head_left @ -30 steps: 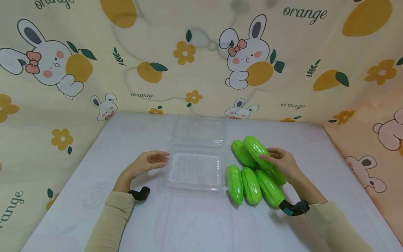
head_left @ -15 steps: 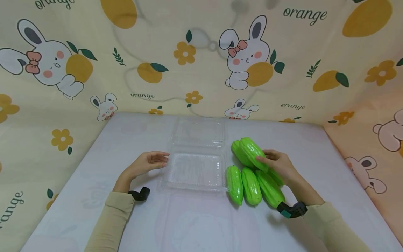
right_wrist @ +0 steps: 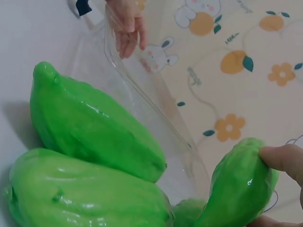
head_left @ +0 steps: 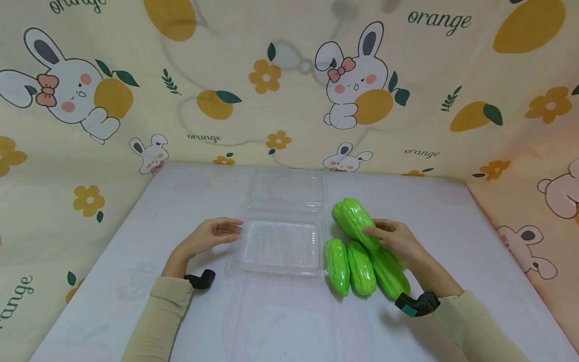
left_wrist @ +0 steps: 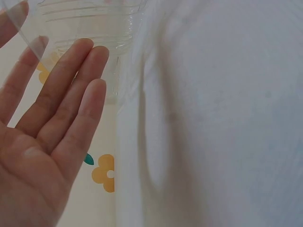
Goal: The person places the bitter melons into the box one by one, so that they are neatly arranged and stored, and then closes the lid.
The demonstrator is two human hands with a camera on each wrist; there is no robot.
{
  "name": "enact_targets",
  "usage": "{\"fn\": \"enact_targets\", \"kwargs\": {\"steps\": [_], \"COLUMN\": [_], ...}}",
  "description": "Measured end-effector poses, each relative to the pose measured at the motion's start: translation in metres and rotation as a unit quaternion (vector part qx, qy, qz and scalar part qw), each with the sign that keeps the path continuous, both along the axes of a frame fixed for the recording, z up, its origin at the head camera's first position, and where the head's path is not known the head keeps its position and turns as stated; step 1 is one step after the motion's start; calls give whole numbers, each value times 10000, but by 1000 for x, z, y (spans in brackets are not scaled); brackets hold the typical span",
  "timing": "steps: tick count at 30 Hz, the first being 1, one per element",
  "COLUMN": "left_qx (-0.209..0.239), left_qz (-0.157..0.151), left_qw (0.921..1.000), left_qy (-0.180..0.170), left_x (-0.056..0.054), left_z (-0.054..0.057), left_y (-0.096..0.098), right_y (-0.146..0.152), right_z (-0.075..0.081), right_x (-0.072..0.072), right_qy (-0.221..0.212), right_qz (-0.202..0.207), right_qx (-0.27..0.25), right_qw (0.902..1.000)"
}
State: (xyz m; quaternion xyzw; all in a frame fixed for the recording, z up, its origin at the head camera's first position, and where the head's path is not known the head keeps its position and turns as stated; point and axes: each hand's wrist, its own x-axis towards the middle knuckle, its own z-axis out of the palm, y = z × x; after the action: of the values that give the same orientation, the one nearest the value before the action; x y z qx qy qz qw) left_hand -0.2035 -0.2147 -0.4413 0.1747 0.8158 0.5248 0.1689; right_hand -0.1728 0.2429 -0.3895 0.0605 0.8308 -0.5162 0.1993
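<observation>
My right hand (head_left: 398,240) pinches a glossy bright-green ridged gourd (head_left: 355,221) between thumb and fingers, tilted above the other gourds. In the right wrist view the thumb (right_wrist: 284,158) presses on the upper end of this gourd (right_wrist: 242,182). Below it in the head view lie the left front gourd (head_left: 337,267), the middle one (head_left: 361,269) and the right one (head_left: 390,274). My left hand (head_left: 214,234) stays beside the left rim of a clear plastic clamshell box (head_left: 280,272), fingers relaxed and holding nothing; the left wrist view shows fingertips (left_wrist: 97,54) right at the plastic.
The box's lid (head_left: 286,188) lies opened back toward the rear edge of the white table (head_left: 199,322). A cloth printed with rabbits and oranges (head_left: 280,75) rises behind and at both sides. Black cameras sit on the left wrist (head_left: 202,279) and right wrist (head_left: 418,304).
My right hand has moved slightly left and down with its gourd, which now covers the gourd behind it in the head view. The left hand and the box have stayed in place.
</observation>
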Motion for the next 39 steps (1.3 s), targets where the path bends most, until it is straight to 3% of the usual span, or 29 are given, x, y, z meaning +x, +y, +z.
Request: {"fn": "enact_targets", "kwargs": {"steps": [14,39], "left_qx": [-107,79], "left_qz": [61,-21], "left_qw": [9999,10000], "left_qy": [44,-40], "left_x": [0,1], "left_z": [1,2], "left_y": [-1,1], "right_y": [-17,-39], "right_z": [-1,0], "right_x": [1,5], "right_qy": [-38,-97], "right_qz": [51,7], "right_qx": [-238,-302], "right_qw": [9997,9995]}}
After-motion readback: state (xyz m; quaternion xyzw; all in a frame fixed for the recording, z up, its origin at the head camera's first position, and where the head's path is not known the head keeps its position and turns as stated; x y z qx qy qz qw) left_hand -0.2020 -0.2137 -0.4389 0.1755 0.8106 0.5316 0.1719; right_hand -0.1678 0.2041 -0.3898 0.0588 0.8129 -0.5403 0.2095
